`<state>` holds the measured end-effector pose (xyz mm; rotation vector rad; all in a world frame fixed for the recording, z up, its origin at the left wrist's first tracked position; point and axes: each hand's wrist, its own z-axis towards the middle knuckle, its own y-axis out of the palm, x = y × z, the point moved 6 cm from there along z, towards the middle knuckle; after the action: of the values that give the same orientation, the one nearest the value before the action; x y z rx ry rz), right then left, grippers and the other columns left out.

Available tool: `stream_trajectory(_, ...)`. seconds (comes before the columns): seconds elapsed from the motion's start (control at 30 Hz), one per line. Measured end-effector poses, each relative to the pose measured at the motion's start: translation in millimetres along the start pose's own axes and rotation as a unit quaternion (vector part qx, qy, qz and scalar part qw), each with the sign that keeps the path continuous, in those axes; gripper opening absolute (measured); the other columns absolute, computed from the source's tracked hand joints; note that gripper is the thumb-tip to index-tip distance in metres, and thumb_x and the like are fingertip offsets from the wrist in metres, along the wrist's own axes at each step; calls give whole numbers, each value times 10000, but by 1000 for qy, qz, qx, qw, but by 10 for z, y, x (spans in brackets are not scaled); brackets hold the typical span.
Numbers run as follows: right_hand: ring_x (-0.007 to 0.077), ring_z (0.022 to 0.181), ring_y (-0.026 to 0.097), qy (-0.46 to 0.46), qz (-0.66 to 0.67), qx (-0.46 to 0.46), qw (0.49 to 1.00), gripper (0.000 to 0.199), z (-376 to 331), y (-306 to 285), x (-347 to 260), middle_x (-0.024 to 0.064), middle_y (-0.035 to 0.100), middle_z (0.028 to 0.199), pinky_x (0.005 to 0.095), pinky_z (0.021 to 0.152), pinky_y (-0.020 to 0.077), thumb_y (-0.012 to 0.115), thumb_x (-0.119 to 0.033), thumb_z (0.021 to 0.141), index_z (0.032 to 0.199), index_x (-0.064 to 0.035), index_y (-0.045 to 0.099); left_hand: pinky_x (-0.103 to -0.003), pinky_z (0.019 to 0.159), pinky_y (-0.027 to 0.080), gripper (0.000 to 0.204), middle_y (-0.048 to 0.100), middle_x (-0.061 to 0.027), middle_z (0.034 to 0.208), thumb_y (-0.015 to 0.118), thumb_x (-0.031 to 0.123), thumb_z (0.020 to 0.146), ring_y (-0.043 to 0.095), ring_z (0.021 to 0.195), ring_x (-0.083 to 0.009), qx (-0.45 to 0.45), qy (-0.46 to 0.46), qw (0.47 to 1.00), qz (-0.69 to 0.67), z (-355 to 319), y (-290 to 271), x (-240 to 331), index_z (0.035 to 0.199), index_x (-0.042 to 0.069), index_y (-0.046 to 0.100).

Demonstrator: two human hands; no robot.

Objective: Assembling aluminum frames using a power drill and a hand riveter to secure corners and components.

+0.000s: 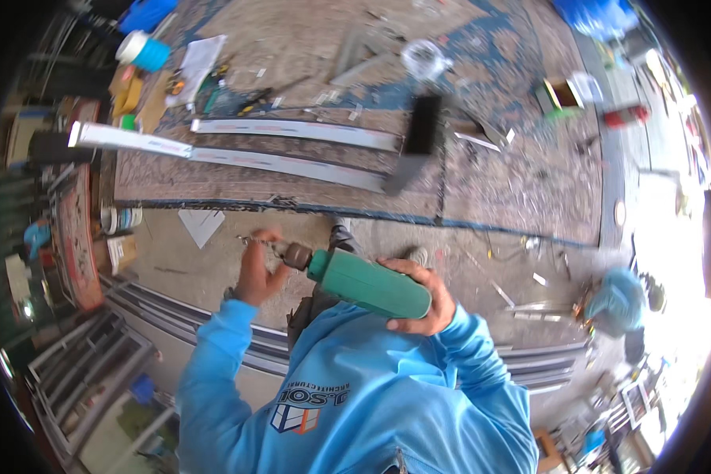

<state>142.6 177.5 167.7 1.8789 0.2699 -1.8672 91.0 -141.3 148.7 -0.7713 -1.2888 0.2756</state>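
A green power drill (375, 284) lies across the front of my body, its brown chuck (296, 255) pointing left. My right hand (433, 299) is wrapped around the rear of its green housing, fingers on top and thumb along the lower side. At the chuck end, a thin metallic drill bit (247, 239) sticks out. My left hand (259, 272) has its fingers curled over the bit, while the thumb stands a little apart below the chuck. The underside of the drill is hidden.
Ahead is a worktable covered with a worn patterned carpet (521, 189). Two long white-covered strips (292, 129) lie there beside a blurred dark upright object (423, 126). Scattered tools, a green box (559, 97) and a blue-white jug (144, 51) surround them. Metal profiles (545, 367) lie behind me.
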Motion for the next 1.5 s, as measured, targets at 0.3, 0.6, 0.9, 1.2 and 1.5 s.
stream_trajectory(0.3, 232, 1112, 609, 189, 131, 235, 944, 586, -1574, -1318, 435, 116, 617, 1212, 371, 988, 471, 731, -153, 852, 1360, 18, 496, -479, 1089, 400, 766, 503, -214, 1426, 794, 480, 804, 455, 1345, -380, -245, -15, 910, 334, 1553, 1871, -281, 1394, 85, 507)
stream_trajectory(0.6, 273, 696, 714, 226, 329, 346, 849, 468, -1269, -1971, 1321, 173, 691, 958, 373, 617, 599, 599, -301, 969, 1311, 3, 504, -416, 800, 494, 436, 597, -71, 995, 849, 241, 694, 580, 925, -292, -259, 267, 918, 141, 2048, 2304, -255, 1068, 132, 654)
stream_trajectory(0.9, 268, 690, 726, 292, 353, 340, 821, 437, -830, -2196, 1557, 171, 699, 934, 375, 596, 620, 624, -299, 970, 1274, -9, 505, -439, 737, 479, 412, 590, -75, 970, 836, 249, 664, 603, 917, -294, -239, 238, 925, 172, 2100, 2328, -295, 1004, 109, 651)
stream_trajectory(1.2, 250, 685, 720, 327, 350, 296, 826, 490, -750, -2358, 1581, 166, 698, 909, 356, 597, 612, 663, -345, 940, 1261, -7, 512, -444, 733, 463, 417, 606, -75, 994, 814, 236, 686, 611, 909, -295, -246, 216, 928, 178, 2098, 2352, -332, 1038, 108, 631)
stream_trajectory(1.5, 208, 657, 693, 391, 327, 271, 816, 461, -636, -2408, 1559, 138, 684, 873, 326, 547, 575, 735, -295, 909, 1210, -4, 540, -436, 696, 432, 447, 608, -66, 1006, 822, 239, 683, 605, 883, -275, -258, 214, 923, 188, 2122, 2376, -352, 1065, 112, 628)
